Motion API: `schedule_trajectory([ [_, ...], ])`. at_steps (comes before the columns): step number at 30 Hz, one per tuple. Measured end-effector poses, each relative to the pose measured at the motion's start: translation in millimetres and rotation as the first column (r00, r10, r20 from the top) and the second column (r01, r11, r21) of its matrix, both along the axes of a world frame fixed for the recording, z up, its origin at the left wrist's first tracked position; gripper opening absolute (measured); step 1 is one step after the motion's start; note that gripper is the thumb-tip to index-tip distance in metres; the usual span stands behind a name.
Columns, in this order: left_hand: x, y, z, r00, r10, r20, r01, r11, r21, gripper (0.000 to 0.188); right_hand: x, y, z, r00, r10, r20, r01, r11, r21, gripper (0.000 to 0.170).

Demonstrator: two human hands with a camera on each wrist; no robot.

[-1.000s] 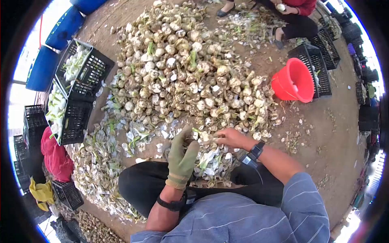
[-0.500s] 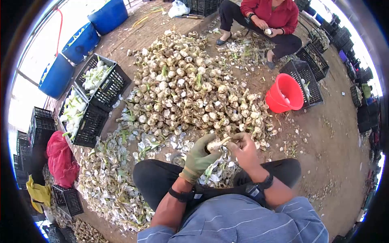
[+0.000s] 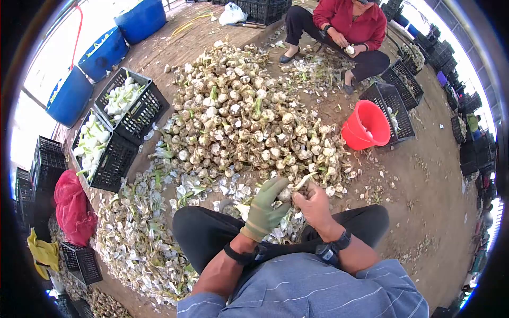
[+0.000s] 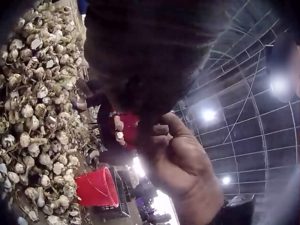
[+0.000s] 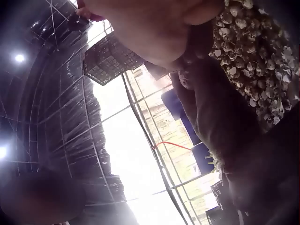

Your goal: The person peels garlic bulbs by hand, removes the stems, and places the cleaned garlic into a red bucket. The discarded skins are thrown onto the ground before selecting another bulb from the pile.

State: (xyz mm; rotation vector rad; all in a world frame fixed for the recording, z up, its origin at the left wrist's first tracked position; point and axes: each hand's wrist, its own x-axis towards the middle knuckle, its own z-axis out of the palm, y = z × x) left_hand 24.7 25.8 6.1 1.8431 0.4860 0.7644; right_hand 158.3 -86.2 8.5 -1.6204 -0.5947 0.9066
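A garlic bulb [image 3: 285, 195] with a pale stem [image 3: 305, 180] sits between my two hands in the head view, over the litter of skins before my crossed legs. My left hand [image 3: 266, 208], in a green work glove, grips the bulb from the left. The bare right hand [image 3: 314, 206] pinches it from the right, thumb against the bulb beside the stem. In the left wrist view the glove is a dark shape and the right hand [image 4: 185, 164] shows curled; the bulb is hidden there. Just beyond lies a big heap of unpeeled garlic [image 3: 238, 116].
A red bucket [image 3: 366, 127] stands right of the heap. At left, black crates [image 3: 140, 114] hold whitish trimmed garlic, near blue barrels [image 3: 71, 98]. Peeled skins [image 3: 138, 233] cover the ground at left. A person in red [image 3: 352, 26] sits opposite, holding a bulb.
The hands were lower in view near the heap's edge, then rose together with a garlic bulb between them. Its stem now points up to the right. The head view has tilted up.
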Motion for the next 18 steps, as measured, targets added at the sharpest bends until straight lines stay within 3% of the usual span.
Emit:
schedule_trajectory([
  [2,0,0,-6,1.0,0.001,-0.011,0.0,0.998,0.061,0.052,-2,-1,-7,0.998,-0.009,0.068,0.013,0.998,-0.063,0.02],
  [8,0,1,-6,1.0,-0.008,0.022,0.008,1.0,-0.011,0.054,-16,11,0,0.96,-0.137,-0.245,0.171,0.978,0.123,0.02],
  [9,0,0,-7,0.998,-0.04,0.058,0.056,0.949,-0.31,0.054,-13,9,-5,0.972,-0.102,-0.21,0.134,0.981,0.141,0.019],
  [10,-1,-2,-7,0.993,-0.06,0.102,0.108,0.809,-0.577,0.055,-7,6,-13,0.983,-0.067,-0.173,0.094,0.983,0.157,0.018],
  [11,-2,-3,-8,0.987,-0.065,0.15,0.159,0.594,-0.789,0.055,-3,3,-18,0.99,-0.03,-0.137,0.054,0.984,0.172,0.018],
  [12,-1,-2,-7,0.986,-0.079,0.149,0.166,0.583,-0.795,0.055,-1,2,-11,0.993,-0.031,-0.112,0.041,0.995,0.088,0.016],
  [15,-1,3,-6,0.983,-0.12,0.141,0.184,0.554,-0.812,0.055,20,-4,-8,0.943,0.151,0.297,-0.117,0.985,-0.129,0.014],
  [18,-1,1,-10,0.978,-0.126,0.165,0.204,0.439,-0.875,0.054,22,-3,-2,0.965,0.115,0.237,-0.114,0.993,-0.02,0.016],
])
